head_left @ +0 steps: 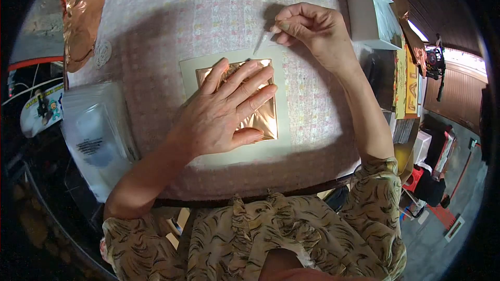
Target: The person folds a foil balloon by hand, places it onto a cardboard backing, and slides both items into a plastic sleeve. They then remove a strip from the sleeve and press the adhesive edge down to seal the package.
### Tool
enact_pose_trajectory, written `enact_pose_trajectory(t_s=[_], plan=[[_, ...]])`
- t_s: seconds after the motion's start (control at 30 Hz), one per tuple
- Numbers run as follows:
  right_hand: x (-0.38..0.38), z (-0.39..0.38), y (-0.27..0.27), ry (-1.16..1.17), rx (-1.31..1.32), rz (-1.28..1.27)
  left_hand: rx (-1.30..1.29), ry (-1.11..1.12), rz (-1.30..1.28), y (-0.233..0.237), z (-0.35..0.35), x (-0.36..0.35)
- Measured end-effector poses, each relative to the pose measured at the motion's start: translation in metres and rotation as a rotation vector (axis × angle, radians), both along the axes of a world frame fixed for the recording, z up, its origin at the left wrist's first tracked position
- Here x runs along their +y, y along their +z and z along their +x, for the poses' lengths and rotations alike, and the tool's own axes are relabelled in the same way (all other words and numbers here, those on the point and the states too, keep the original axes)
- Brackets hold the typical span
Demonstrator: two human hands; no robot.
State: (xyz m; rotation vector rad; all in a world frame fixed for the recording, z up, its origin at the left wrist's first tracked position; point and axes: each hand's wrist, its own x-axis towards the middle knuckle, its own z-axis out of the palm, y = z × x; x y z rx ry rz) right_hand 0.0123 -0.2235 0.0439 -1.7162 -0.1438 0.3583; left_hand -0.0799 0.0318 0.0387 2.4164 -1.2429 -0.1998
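My left hand (224, 104) lies flat, fingers spread, on a shiny copper-coloured foil square (265, 119). Under the foil is a larger pale square sheet (283, 88), whose margins show around it. Above and to the right, my right hand (310, 28) pinches a thin whitish strip (261, 42) between thumb and fingers. The strip's lower end points down toward the upper edge of the pale sheet; whether it touches the sheet I cannot tell.
Clear plastic sleeves (96, 135) are stacked at the left. Copper foil (86, 21) and a white string coil (102, 53) lie at the upper left. A white box (367, 18) with thin clear pieces stands at the upper right, near yellow packaging (401, 83).
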Motion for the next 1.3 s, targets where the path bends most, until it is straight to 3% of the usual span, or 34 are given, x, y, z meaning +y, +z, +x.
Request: enact_pose_trajectory(t_s=[0.2, 0.8, 0.9, 0.97, 1.17, 1.3], plan=[[0.005, -0.004, 0.000, 0.025, -0.092, -0.021, 0.009, 0.012, -0.019, -0.003, -0.001, 0.000], [0.000, 0.011, 0.005, 0.249, 0.140, 0.019, -0.011, 0.008, 0.005, -0.001, 0.000, 0.000], [-0.004, 0.004, 0.014, 0.152, 0.139, -0.066, -0.004, 0.008, -0.003, -0.003, 0.000, 0.001], [-0.004, -0.002, 0.014, -0.120, 0.119, -0.017, 0.000, 0.007, 0.011, -0.001, 0.000, 0.001], [0.031, -0.042, -0.012, -0.209, -0.173, 0.015, -0.015, -0.006, 0.029, -0.002, -0.001, 0.001], [0.049, -0.055, -0.016, -0.217, -0.391, -0.193, -0.032, 0.005, 0.016, -0.007, -0.003, 0.002]])
